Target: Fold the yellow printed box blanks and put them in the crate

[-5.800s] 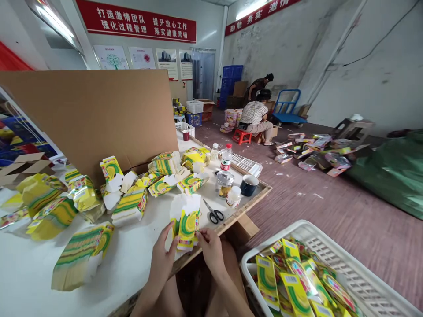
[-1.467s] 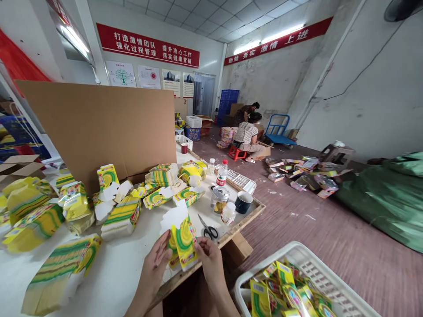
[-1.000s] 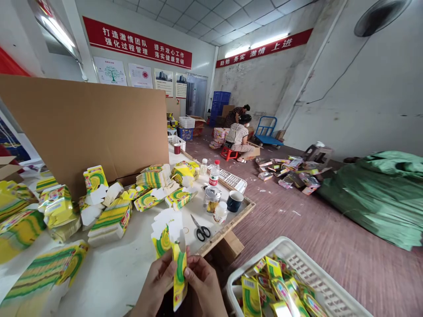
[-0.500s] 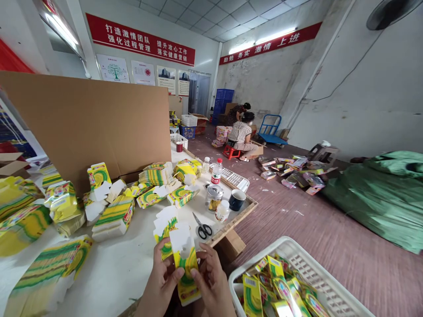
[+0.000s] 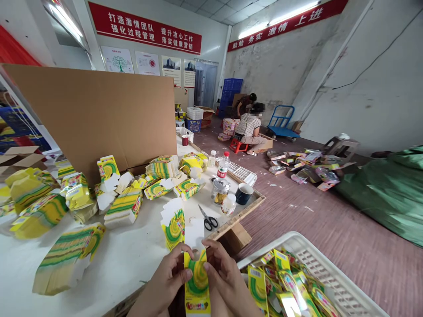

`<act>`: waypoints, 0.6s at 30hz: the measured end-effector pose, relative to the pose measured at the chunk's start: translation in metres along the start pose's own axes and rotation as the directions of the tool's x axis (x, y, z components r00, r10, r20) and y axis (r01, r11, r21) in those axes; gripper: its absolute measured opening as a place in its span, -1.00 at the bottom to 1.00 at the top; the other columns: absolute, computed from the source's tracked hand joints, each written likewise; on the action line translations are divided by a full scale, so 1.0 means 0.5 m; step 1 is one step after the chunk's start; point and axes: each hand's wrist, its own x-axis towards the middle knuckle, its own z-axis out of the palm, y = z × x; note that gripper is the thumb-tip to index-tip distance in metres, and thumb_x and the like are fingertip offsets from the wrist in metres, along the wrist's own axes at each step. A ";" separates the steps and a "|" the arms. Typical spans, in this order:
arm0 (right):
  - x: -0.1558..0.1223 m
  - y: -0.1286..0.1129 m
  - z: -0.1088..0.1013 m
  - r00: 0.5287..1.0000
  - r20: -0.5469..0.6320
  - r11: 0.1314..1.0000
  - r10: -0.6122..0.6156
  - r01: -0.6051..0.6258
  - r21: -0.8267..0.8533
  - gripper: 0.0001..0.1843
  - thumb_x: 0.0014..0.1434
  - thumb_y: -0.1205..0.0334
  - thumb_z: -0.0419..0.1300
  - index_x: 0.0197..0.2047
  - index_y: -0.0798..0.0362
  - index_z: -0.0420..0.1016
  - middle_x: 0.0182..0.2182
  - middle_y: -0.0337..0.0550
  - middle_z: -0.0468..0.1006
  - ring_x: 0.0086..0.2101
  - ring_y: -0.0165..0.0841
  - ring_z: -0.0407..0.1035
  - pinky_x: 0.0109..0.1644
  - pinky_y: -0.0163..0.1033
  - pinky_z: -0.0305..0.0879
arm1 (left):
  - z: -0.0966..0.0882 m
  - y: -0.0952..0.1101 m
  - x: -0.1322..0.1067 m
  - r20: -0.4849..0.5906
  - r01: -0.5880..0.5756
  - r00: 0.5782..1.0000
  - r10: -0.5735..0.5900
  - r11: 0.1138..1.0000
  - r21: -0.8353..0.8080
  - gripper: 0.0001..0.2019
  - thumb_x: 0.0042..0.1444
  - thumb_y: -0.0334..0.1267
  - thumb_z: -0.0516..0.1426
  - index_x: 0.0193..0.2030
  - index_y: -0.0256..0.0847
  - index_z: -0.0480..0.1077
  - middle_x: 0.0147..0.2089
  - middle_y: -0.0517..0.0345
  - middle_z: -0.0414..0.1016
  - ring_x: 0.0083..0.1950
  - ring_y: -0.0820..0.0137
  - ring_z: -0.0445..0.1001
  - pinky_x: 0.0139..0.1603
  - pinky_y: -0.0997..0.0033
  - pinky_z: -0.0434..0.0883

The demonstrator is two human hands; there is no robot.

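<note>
A small yellow-and-green carton (image 5: pixel 198 288) is held upright in front of me, its white top flap standing open. My left hand (image 5: pixel 173 275) grips its left edge, thumb on the front and fingers curled near the top. My right hand (image 5: pixel 228 275) closes on the right edge in the same way. Just beyond my left hand, more printed cartons with white flaps (image 5: pixel 174 224) lie on the white table (image 5: pixel 125 259). Black-handled scissors (image 5: pixel 209 220) rest to the right of them.
Stacks of flattened cartons (image 5: pixel 71 253) cover the table's left side before a cardboard sheet (image 5: pixel 109 119). A glass jar (image 5: pixel 220 191), a dark mug (image 5: pixel 244 193) and a red-capped bottle (image 5: pixel 223 165) stand near the edge. A white basket (image 5: pixel 317 255) holds cartons. Two people sit farther off.
The carton in my hands has come upright and lower, with its front now facing me. My left fingers have moved away from the cartons on the table. The view has shifted slightly left.
</note>
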 end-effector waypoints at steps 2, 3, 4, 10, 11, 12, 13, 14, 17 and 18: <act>0.002 -0.011 -0.002 1.000 0.025 1.000 0.004 -0.004 -0.006 -0.70 0.32 0.04 0.12 0.05 -0.04 0.41 -0.30 -0.21 0.49 -0.31 -0.33 0.35 -0.23 -0.27 0.29 | -0.001 -0.001 0.002 0.011 -0.008 1.000 0.008 1.000 0.020 -0.65 0.09 0.04 0.26 -0.19 -0.13 0.31 -0.35 0.26 0.38 -0.31 0.41 0.31 -0.25 0.44 0.24; 0.004 -0.016 -0.002 1.000 0.029 1.000 -0.001 0.001 -0.013 -0.75 0.32 0.04 0.11 -0.05 -0.01 0.46 -0.32 -0.21 0.49 -0.32 -0.33 0.35 -0.23 -0.27 0.29 | -0.001 -0.003 0.003 0.021 -0.014 1.000 0.013 1.000 0.026 -0.67 0.08 0.02 0.27 -0.20 -0.14 0.33 -0.34 0.26 0.38 -0.30 0.40 0.33 -0.25 0.44 0.25; 0.006 -0.020 -0.003 1.000 0.022 1.000 -0.014 0.014 -0.025 -0.76 0.33 0.04 0.11 -0.17 0.01 0.48 -0.35 -0.21 0.49 -0.33 -0.33 0.35 -0.23 -0.28 0.28 | 0.000 -0.007 0.003 0.028 -0.018 0.999 0.017 1.000 0.016 -0.68 0.09 0.01 0.28 -0.17 -0.13 0.35 -0.32 0.24 0.41 -0.28 0.39 0.36 -0.23 0.44 0.27; 0.017 -0.002 0.003 0.986 -0.157 0.998 -0.062 0.066 0.021 -0.73 0.33 0.07 0.12 0.04 -0.04 0.42 -0.23 -0.13 0.56 -0.23 -0.30 0.45 -0.13 -0.26 0.39 | 0.013 -0.018 0.008 0.007 -0.027 1.000 0.029 0.984 -0.173 -0.28 0.14 -0.13 0.28 0.34 0.09 -0.03 0.02 0.06 0.56 -0.14 0.30 0.56 -0.06 0.26 0.44; 0.018 0.002 0.001 0.981 -0.182 0.997 -0.066 0.072 0.028 -0.66 0.32 0.08 0.13 0.13 -0.06 0.39 -0.16 -0.10 0.57 -0.19 -0.29 0.47 -0.08 -0.24 0.40 | 0.012 -0.017 0.009 0.002 -0.028 1.000 0.028 0.990 -0.138 -0.34 0.14 -0.13 0.27 0.31 0.03 0.07 0.03 0.03 0.57 -0.13 0.28 0.57 -0.08 0.27 0.45; 0.019 0.003 -0.002 0.976 -0.200 0.996 -0.085 0.090 0.015 -0.65 0.32 0.08 0.13 0.14 -0.07 0.41 -0.10 -0.07 0.57 -0.14 -0.26 0.47 -0.02 -0.20 0.40 | 0.011 -0.016 0.011 -0.010 -0.030 1.000 0.029 0.995 -0.090 -0.42 0.15 -0.12 0.26 0.27 -0.02 0.18 0.02 0.01 0.58 -0.14 0.27 0.58 -0.10 0.29 0.45; 0.021 0.003 -0.006 0.974 -0.198 0.994 -0.109 0.109 -0.009 -0.68 0.32 0.07 0.12 0.08 -0.07 0.48 -0.07 -0.04 0.58 -0.09 -0.23 0.47 0.04 -0.16 0.38 | 0.008 -0.016 0.012 -0.030 -0.036 0.999 0.035 0.999 -0.039 -0.50 0.16 -0.11 0.25 0.21 -0.07 0.27 0.01 -0.01 0.60 -0.16 0.27 0.58 -0.13 0.30 0.46; 0.021 0.000 -0.010 0.977 -0.178 0.993 -0.118 0.115 -0.027 -0.69 0.32 0.05 0.11 0.00 -0.05 0.56 -0.08 -0.03 0.58 -0.06 -0.20 0.46 0.06 -0.14 0.36 | 0.005 -0.018 0.013 -0.055 -0.043 0.998 0.044 0.999 0.011 -0.56 0.17 -0.11 0.24 0.17 -0.10 0.33 0.00 -0.01 0.61 -0.19 0.28 0.59 -0.16 0.32 0.46; 0.023 -0.011 -0.016 0.997 -0.073 0.999 -0.028 0.026 -0.023 -0.68 0.25 0.06 0.16 -0.01 -0.01 0.58 -0.31 -0.12 0.60 -0.26 -0.23 0.48 -0.16 -0.20 0.40 | -0.003 -0.028 0.017 -0.118 -0.046 0.991 0.064 0.989 0.142 -0.60 0.19 -0.13 0.22 0.15 -0.11 0.39 0.06 -0.01 0.59 -0.22 0.30 0.58 -0.17 0.33 0.46; 0.023 -0.014 -0.015 0.999 -0.042 0.999 0.032 -0.033 -0.039 -0.66 0.21 0.11 0.20 0.04 -0.01 0.54 -0.42 -0.21 0.57 -0.38 -0.30 0.44 -0.29 -0.26 0.35 | -0.004 -0.032 0.018 -0.115 -0.050 0.991 0.071 0.983 0.176 -0.60 0.20 -0.14 0.21 0.17 -0.11 0.38 0.10 -0.02 0.57 -0.18 0.28 0.58 -0.13 0.31 0.47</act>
